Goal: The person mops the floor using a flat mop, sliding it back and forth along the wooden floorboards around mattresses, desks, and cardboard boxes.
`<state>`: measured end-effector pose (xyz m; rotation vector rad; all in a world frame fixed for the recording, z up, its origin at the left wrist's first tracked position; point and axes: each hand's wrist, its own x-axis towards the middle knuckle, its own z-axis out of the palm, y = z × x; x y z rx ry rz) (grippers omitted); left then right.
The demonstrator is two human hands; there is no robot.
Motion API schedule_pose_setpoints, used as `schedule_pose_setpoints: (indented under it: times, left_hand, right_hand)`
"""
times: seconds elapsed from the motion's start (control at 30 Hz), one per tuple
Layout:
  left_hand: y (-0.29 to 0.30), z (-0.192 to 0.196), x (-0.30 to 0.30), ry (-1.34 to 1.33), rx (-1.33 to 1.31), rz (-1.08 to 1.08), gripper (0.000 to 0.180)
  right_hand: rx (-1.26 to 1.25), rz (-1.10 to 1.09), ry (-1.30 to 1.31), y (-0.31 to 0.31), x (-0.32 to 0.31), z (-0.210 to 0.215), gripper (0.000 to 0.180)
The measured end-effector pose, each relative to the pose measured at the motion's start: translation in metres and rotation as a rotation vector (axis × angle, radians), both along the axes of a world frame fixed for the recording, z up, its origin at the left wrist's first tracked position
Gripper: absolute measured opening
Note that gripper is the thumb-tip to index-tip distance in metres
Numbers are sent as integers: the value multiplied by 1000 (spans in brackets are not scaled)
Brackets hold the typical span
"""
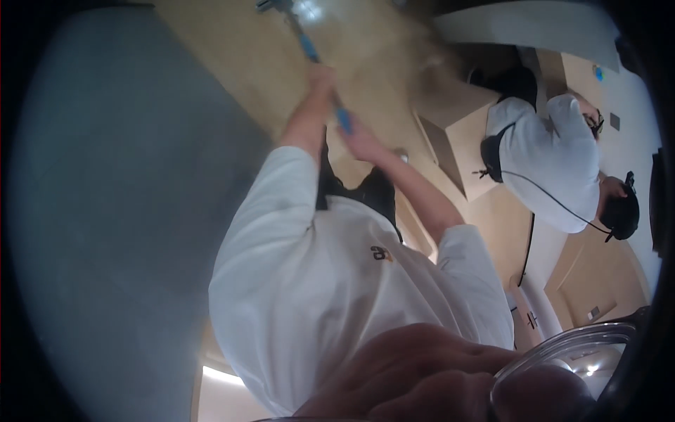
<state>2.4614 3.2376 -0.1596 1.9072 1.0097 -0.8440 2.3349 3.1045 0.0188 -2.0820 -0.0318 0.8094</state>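
Note:
A long-handled floor tool (308,46) with a blue and grey shaft slants from near my waist up to the top edge. Its grey head lies partly out of the picture, so the exact kind cannot be made out. My left hand (322,79) is wrapped round the shaft at mid-length. Lower down, close to the blue end grip (343,119), my right hand (361,142) is closed on the same shaft. Both hands are slightly blurred, and the fingers' far sides are hidden.
Light tan flooring (232,42) lies beneath the tool. A large grey surface (133,197) fills the left side. On the right, another person (548,158) in a white shirt and black cap bends beside a pale wooden box-like piece (467,133).

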Motion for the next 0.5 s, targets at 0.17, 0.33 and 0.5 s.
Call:
schedule_pose_setpoints:
  times: [0.17,0.33,0.5]
  left_hand:
    - [164,46,58,-140,109,80,29]
    - [87,44,6,-349,-440,302,62]
    - [-76,30,-108,-88,-622,385,96]
  right_hand:
    - [579,-481,640,156,65,43,53]
    - [436,-465,586,86,32,21,51]
    - [136,-522,509,-78,-82,19,43]
